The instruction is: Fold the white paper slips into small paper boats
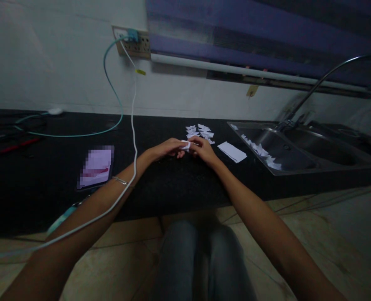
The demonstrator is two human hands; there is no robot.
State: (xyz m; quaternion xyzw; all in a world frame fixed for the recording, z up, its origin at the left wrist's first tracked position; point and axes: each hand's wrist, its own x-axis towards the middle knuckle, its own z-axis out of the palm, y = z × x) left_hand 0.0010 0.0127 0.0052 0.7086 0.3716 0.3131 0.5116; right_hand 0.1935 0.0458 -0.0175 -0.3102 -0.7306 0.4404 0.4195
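Note:
Between my two hands, a small folded piece of white paper (pixel 186 145) is held just above the black counter. My left hand (pixel 169 147) grips its left side, fingers closed. From the right, my right hand (pixel 203 150) pinches the same paper with thumb and fingers. Right behind my hands lie several small folded paper pieces (pixel 204 128) in two rows. A stack of flat white paper sheets (pixel 232 151) rests on the counter to the right of my right hand.
More folded papers (pixel 259 149) line the left rim of the steel sink (pixel 298 146), under a curved faucet (pixel 326 77). A phone (pixel 96 167) lies left on the black counter (pixel 179 192). A white cable (pixel 134 125) crosses over my left forearm from the wall socket (pixel 138 44).

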